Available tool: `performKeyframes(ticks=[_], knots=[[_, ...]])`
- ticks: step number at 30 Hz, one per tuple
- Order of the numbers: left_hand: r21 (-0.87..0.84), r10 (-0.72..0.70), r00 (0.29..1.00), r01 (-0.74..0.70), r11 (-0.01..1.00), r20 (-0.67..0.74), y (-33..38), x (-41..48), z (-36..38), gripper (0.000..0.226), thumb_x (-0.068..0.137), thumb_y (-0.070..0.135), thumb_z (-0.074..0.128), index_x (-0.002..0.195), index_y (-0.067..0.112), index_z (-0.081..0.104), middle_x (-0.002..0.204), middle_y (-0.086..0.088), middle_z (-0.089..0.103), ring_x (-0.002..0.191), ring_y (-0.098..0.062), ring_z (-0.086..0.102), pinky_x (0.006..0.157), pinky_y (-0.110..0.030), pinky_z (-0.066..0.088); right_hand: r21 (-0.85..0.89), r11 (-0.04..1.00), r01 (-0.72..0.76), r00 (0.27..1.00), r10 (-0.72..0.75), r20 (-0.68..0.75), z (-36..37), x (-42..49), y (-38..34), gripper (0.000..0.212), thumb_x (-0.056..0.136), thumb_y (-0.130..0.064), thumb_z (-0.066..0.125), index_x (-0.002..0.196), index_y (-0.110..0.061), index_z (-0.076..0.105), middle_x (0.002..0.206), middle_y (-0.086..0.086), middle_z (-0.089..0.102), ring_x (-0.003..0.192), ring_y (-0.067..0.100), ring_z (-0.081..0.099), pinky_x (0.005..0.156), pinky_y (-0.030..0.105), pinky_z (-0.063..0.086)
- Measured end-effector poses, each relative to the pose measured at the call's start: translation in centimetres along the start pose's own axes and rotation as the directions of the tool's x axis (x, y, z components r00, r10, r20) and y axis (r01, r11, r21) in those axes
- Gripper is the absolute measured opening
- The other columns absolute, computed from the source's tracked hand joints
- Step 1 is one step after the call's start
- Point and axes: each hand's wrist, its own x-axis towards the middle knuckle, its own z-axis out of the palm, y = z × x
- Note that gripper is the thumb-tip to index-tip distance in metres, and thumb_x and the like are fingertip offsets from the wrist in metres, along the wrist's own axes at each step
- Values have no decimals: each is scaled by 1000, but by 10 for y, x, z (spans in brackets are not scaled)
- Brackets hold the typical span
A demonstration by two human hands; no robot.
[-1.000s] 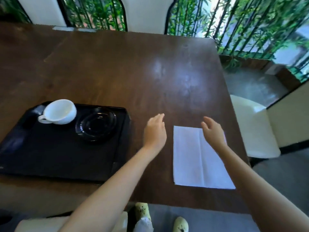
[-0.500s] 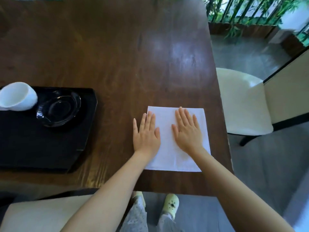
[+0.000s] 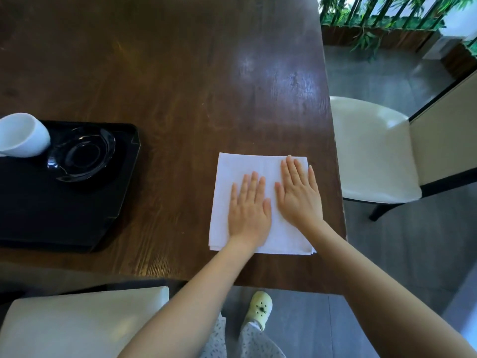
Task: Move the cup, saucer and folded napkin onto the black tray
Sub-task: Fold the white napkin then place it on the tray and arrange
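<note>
White folded napkin [image 3: 260,202], square and flat on the table, layered edges showing at the near side, pinned under both flat palms. Well left of the grip: black tray [image 3: 62,215] carrying glossy black saucer [image 3: 81,155], with white cup [image 3: 22,135] upright beside it, touching the saucer's left rim.

White napkin [image 3: 247,164], blk tray [image 3: 64,215]

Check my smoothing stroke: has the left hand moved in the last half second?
Yes. The left hand has slid right, toward the table's right edge: it overhung the napkin's left edge and now lies wholly on the napkin.
</note>
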Motion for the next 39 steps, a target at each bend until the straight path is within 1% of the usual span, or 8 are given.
performKeyframes(ticks=[9,14,19,24,26,29,35,39], knots=[[68,15,999,-18,998,33,-74,-40,-12,63,94,50,13,146,19,-5,153,5,-11,142,-11,-11,117,-33,-5,-35,999,24,1000,-23,21,0,-3,5,64,94,-46,4,150,-13,3,160,4,3,147,20,-1,118,37,-8],[203,188,975,-208,957,116,-95,-15,-23,63,89,53,2,142,23,-14,157,5,-6,140,-7,-16,115,-37,-15,-32,999,-2,996,4,86,-3,-37,18,65,95,-48,4,149,-14,-5,160,3,-6,147,19,-8,118,36,-10],[238,329,893,-407,882,308,-109,21,-48,61,96,46,18,144,24,-12,158,6,-9,143,-13,-15,117,-41,-12,24,981,-192,975,188,117,-14,-92,-6,63,97,-45,14,149,-11,3,160,6,5,148,20,2,118,40,-5],[-6,76,990,-78,997,-119,-30,-25,-47,56,94,22,31,146,8,15,156,-10,18,144,-28,11,116,-47,0,159,961,-228,972,235,-25,-28,-104,-25,54,97,-33,31,145,-9,28,156,10,25,144,26,21,118,41,13],[-116,-80,984,63,991,-157,-1,-56,-31,54,96,26,31,146,9,18,155,-10,17,144,-27,7,114,-48,-1,148,989,-26,1000,26,2,-30,-82,-22,53,99,-25,29,148,-9,19,159,9,14,147,24,9,119,35,4],[-66,-230,973,228,971,-13,5,-80,-8,57,99,35,21,147,12,1,157,-7,-1,143,-21,-11,114,-41,-11,135,945,299,931,-320,175,-19,-58,-20,53,101,-29,22,149,-18,4,160,0,-1,145,14,-10,117,30,-10],[46,-119,993,119,992,1,-12,-76,-2,61,96,40,18,147,11,4,157,-7,5,145,-22,0,118,-42,-1,-15,949,314,942,-310,125,-2,-59,9,61,97,-47,14,148,-19,-4,153,-8,-12,141,6,-15,118,34,-11],[87,-33,999,30,996,41,-22,-74,-6,62,94,47,7,143,15,-14,155,-3,-10,144,-19,-8,116,-37,-8,-40,972,233,964,-225,140,-6,-65,35,62,96,-50,10,148,-21,-7,157,-7,-10,145,8,-12,118,34,-12]])
